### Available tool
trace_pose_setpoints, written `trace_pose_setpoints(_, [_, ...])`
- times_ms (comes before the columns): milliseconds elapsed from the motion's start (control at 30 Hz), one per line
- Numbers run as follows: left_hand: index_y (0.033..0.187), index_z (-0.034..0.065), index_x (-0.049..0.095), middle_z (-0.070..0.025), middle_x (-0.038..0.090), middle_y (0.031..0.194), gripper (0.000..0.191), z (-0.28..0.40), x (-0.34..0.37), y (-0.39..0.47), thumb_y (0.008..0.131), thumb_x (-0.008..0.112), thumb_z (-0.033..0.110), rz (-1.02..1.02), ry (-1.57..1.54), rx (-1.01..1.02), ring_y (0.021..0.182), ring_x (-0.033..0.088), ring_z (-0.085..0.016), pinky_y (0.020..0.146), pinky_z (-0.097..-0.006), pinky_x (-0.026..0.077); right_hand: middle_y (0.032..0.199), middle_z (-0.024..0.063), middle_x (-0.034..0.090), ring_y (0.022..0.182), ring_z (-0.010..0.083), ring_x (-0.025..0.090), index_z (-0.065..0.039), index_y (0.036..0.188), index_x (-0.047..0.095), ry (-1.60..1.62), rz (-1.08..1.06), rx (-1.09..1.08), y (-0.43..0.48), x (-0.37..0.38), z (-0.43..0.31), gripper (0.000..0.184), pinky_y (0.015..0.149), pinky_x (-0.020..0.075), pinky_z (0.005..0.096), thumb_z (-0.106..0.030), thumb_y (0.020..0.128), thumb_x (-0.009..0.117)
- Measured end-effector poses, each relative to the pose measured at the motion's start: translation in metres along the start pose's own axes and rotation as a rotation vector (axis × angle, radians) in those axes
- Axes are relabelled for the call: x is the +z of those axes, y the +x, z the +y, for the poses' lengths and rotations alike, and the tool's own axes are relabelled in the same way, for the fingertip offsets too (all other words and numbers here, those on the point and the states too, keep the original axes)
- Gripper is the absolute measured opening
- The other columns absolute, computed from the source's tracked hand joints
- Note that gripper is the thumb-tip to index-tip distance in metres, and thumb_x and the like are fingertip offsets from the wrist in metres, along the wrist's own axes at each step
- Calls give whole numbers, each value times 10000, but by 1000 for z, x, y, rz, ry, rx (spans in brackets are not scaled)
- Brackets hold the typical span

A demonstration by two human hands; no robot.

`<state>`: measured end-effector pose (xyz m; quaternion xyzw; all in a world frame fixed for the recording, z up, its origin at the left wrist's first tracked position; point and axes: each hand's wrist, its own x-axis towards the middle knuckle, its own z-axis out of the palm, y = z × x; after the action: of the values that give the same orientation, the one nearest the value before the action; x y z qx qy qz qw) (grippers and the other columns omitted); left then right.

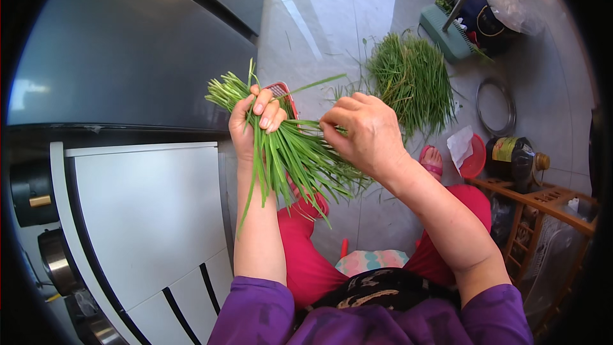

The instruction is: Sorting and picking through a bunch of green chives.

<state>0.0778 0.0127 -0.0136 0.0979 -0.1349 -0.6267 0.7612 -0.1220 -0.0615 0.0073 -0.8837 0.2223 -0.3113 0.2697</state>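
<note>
My left hand (258,112) is closed around a bunch of long green garlic chives (297,153), their pale stem ends pointing up and left and their leaves spreading down and right. At the leaves' right side, my right hand (366,129) pinches a few blades between thumb and fingers. Partly hidden behind the bunch is a red plastic basket (286,87) on the floor. Beyond my right hand, a large pile of similar green blades (412,79) lies on the grey tiles, with loose bits scattered around it.
A dark glossy appliance or cabinet (134,52) and white drawers (148,211) stand at the left. On the right are a teal dustpan (448,33), a metal ring (496,107), a red bowl with paper (474,157), a large dark bottle (515,160) and a wooden rack (550,201).
</note>
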Motion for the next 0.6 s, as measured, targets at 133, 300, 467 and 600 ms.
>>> trace_pose_setpoints(133, [970,-18,518,-58,465,715,139,-9,4,4,946,411,67,-11,-3,-42,533,454,-143,507,-268,425,731,120,610,687,283,594,-18,772,641,276,108,466,1,6,-1,161,671,474,400,-168,797,591])
trace_pose_setpoints(300, [956,-24,506,-55,456,712,125,2,2,1,935,416,60,-1,-95,25,538,461,-143,504,-266,422,622,114,561,584,184,534,2,810,638,540,169,678,9,-8,24,260,609,438,340,-236,847,540])
trace_pose_setpoints(467, [953,-12,517,-58,477,696,108,25,-2,-9,906,444,51,11,-177,127,509,469,-148,483,-269,424,614,46,556,583,150,497,-9,794,638,542,-46,594,8,-25,30,285,593,419,293,-290,841,618])
trace_pose_setpoints(600, [925,-26,473,-56,444,675,84,20,3,-6,908,418,35,-25,-159,159,487,463,-146,460,-264,442,747,31,616,673,128,520,-28,853,639,562,37,302,5,-27,17,118,647,449,300,-121,789,674])
